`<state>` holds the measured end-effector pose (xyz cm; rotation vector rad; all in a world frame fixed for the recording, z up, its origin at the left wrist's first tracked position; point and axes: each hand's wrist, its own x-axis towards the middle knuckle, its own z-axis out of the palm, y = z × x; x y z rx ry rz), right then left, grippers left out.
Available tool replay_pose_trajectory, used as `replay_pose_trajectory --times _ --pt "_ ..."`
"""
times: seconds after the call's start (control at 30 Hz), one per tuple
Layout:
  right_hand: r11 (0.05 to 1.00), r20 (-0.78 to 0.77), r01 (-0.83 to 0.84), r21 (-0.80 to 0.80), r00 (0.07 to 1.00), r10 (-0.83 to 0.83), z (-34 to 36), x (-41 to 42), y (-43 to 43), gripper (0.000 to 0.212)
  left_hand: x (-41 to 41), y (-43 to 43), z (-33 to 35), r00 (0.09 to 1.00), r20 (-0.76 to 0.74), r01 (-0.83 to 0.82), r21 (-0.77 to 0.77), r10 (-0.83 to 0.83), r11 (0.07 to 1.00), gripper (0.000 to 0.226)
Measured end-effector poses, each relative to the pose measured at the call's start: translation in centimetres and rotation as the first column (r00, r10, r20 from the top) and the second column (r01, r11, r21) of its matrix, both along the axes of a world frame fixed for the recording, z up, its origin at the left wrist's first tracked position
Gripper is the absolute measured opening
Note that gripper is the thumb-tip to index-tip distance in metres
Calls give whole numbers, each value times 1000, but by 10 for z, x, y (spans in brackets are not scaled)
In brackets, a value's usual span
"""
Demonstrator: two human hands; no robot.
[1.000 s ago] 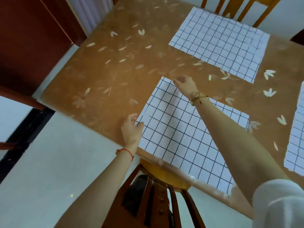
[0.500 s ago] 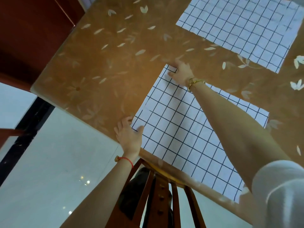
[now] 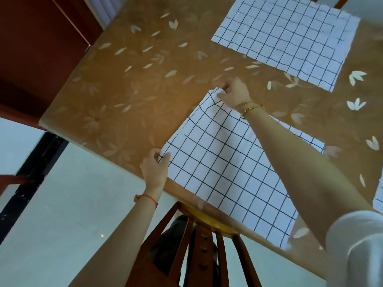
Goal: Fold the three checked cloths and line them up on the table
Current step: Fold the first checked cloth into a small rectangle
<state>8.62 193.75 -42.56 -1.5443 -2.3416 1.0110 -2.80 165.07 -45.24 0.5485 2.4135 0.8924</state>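
A white cloth with a dark check [image 3: 219, 166] lies on the near part of the brown table [image 3: 132, 96]. My left hand [image 3: 155, 166] pinches its near left corner between thumb and fingers. My right hand [image 3: 234, 92] pinches the far left corner, and that corner is raised and wrinkled. A second checked cloth [image 3: 284, 38] lies flat at the far side of the table. A sliver of the third checked cloth [image 3: 378, 195] shows at the right edge of the view.
The table top has a pale leaf pattern. A wooden chair back [image 3: 199, 241] stands against the near table edge, below the cloth. Another chair [image 3: 339, 2] shows beyond the far cloth. Pale floor [image 3: 62, 204] lies to the left, with dark red woodwork [image 3: 37, 48] beyond.
Both hands went from resting flat on the near cloth's left corners to pinching them. The far left corner has lifted off the table and the cloth now ripples.
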Motion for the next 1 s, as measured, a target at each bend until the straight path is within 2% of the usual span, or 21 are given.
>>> replay_pose_trajectory --times 0.2,0.3,0.37,0.47,0.63,0.77,0.9,1.0 --pt "988 -194 123 94 976 -103 49 46 -7 15 -22 14 39 998 -63 9 123 -2 992 28" --pt "974 -261 199 112 951 -165 78 72 -11 20 -31 27 69 990 -115 98 189 -77 977 26" --pt "963 -266 248 103 940 -213 99 90 -13 13 -37 37 88 985 -133 145 270 -112 952 24" --pt "943 -299 310 122 917 -263 130 116 -21 12 -41 54 118 975 -163 205 389 -152 898 18" --pt "889 -317 378 258 902 -291 184 160 -41 18 -41 80 177 929 -275 359 503 -248 786 8" --pt "840 -359 416 349 887 -290 231 191 -56 34 -42 97 229 884 -363 460 568 -293 683 11" --pt "798 -394 451 399 870 -295 282 215 -69 38 -38 110 288 823 -486 559 606 -293 566 13" --pt "771 -429 464 437 861 -275 315 228 -80 39 -34 117 327 813 -522 572 637 -257 517 13"
